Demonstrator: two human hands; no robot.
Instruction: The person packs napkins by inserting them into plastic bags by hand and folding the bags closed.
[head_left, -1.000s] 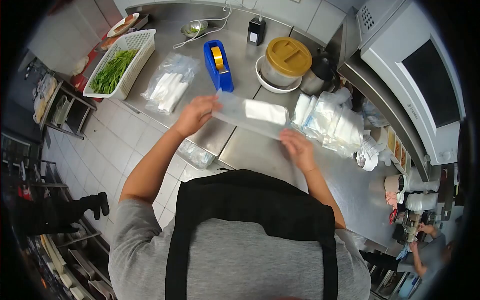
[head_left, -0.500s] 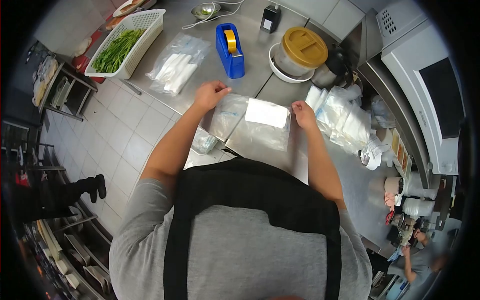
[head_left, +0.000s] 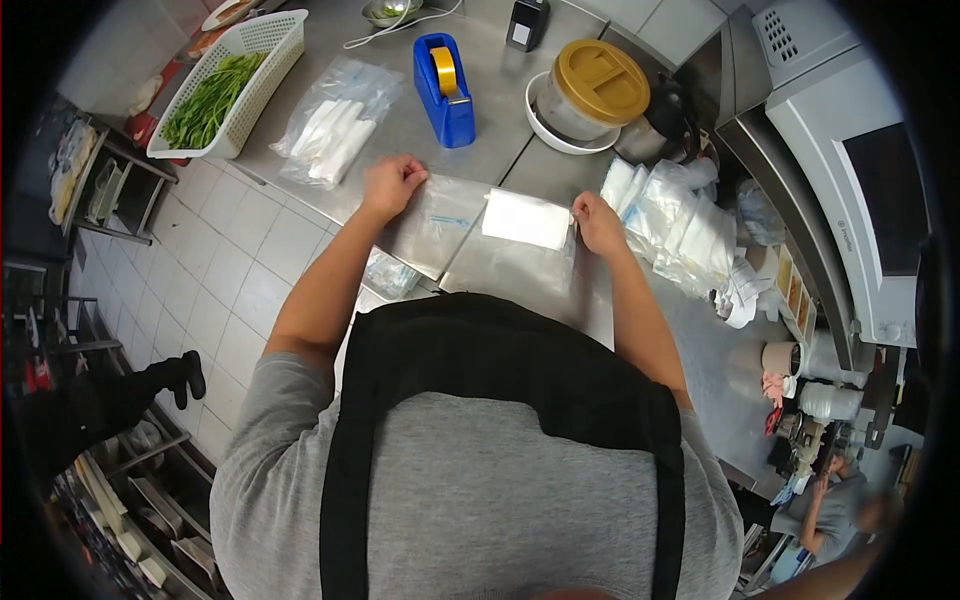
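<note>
A clear plastic bag [head_left: 435,243] with a small blue print lies flat on the steel counter, a folded white sheet or cloth [head_left: 525,219] showing at its right end. My left hand [head_left: 393,186] pinches the bag's upper left corner. At the opposite end, the fingers of my right hand [head_left: 599,226] are closed on the bag's edge, right beside the white piece. A blue tape dispenser [head_left: 444,95] with yellow tape stands beyond my left hand. Another clear bag [head_left: 328,130] with white rolls in it rests to the left.
A white basket [head_left: 285,70] of green vegetables is at the back left. A tub with a yellow lid [head_left: 601,82] sits in a white bowl [head_left: 566,140]. Plastic packs [head_left: 680,225] are heaped at right, near a microwave [head_left: 860,190]. Another person [head_left: 828,505] is at lower right.
The view has shifted slightly, so the counter items appear a little further left and up. Both hands still hold the bag's ends, which looks pulled a bit flatter.
</note>
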